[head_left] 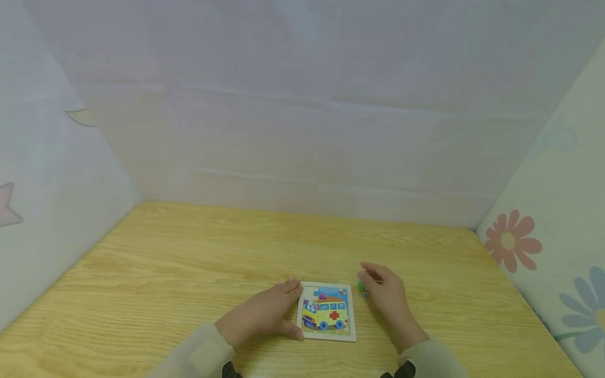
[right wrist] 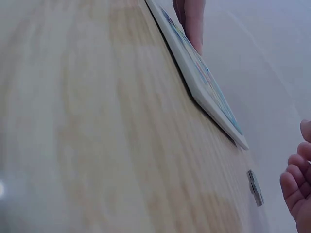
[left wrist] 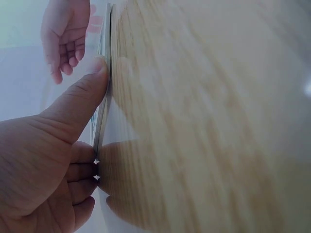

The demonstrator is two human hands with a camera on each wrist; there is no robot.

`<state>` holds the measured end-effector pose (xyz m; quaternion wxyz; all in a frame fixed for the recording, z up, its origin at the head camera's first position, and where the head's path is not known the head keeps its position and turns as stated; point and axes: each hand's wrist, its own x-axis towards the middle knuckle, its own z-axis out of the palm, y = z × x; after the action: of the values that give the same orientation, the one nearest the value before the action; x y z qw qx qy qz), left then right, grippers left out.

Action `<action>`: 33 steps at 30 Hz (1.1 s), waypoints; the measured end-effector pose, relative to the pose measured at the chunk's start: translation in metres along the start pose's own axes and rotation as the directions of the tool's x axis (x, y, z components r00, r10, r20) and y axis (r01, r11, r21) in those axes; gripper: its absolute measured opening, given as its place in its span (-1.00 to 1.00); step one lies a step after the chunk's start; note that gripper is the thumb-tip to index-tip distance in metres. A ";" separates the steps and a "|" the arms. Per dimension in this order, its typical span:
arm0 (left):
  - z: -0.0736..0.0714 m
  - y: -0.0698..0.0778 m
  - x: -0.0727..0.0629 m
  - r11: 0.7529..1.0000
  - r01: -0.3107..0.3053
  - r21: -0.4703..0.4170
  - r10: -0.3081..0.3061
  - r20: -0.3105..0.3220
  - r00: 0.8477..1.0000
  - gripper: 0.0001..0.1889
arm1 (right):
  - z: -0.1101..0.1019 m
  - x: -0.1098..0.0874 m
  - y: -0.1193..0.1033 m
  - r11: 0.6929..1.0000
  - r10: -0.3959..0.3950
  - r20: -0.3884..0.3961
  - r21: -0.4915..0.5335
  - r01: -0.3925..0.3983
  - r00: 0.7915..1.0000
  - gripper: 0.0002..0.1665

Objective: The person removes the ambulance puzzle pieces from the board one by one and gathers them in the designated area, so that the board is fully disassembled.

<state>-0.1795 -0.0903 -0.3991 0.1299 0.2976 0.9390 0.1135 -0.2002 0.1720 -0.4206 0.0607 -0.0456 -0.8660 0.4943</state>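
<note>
A square jigsaw puzzle board [head_left: 329,314] with a white frame lies flat on the table, showing a yellow ambulance with blue wheels. Its upper left corner shows a pale bare patch. My left hand [head_left: 269,311] holds the board's left side, thumb at the near corner and fingers towards the far one. In the left wrist view the thumb [left wrist: 80,97] presses on the frame's edge. Right of the board lies a small green puzzle piece [head_left: 361,287], seen edge-on as a thin piece [right wrist: 255,188] in the right wrist view. My right hand [head_left: 385,294] hovers beside it, fingers loosely bent and apart from it.
The wood-grain table [head_left: 198,262] reaches back to a pale cloth wall [head_left: 302,131]. Side walls stand at left and right, the right one printed with a red flower [head_left: 512,240] and a blue flower [head_left: 586,310].
</note>
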 end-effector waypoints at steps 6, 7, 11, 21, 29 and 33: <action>0.000 -0.001 0.000 1.000 -0.004 0.001 0.004 -0.003 1.000 0.04 | 0.008 -0.004 -0.006 0.996 -0.061 0.032 0.064 0.059 0.998 -0.62; 0.000 -0.001 0.000 1.000 -0.004 0.001 0.004 -0.003 1.000 0.04 | 0.009 -0.005 -0.006 0.996 -0.068 0.041 0.068 0.065 0.997 -0.62; 0.001 -0.002 0.001 1.000 -0.005 0.007 0.005 -0.006 1.000 0.03 | 0.014 -0.008 -0.008 0.993 -0.096 0.080 0.072 0.090 0.992 -0.61; -0.001 -0.001 0.002 1.000 0.005 0.002 -0.005 -0.011 1.000 0.02 | 0.025 -0.011 -0.012 0.971 -0.232 0.174 0.107 0.216 0.957 -0.60; -0.002 -0.001 0.002 1.000 0.000 0.002 0.000 -0.012 1.000 0.00 | 0.031 -0.009 -0.009 0.941 -0.333 0.295 0.048 0.334 0.896 -0.52; -0.002 -0.001 0.002 1.000 -0.007 0.011 0.007 -0.015 1.000 0.00 | 0.034 -0.007 -0.008 0.916 -0.374 0.341 -0.012 0.402 0.862 -0.49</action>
<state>-0.1821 -0.0901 -0.3982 0.1209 0.3009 0.9394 0.1111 -0.1987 0.1383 -0.4311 0.0102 0.2109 -0.8748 0.4360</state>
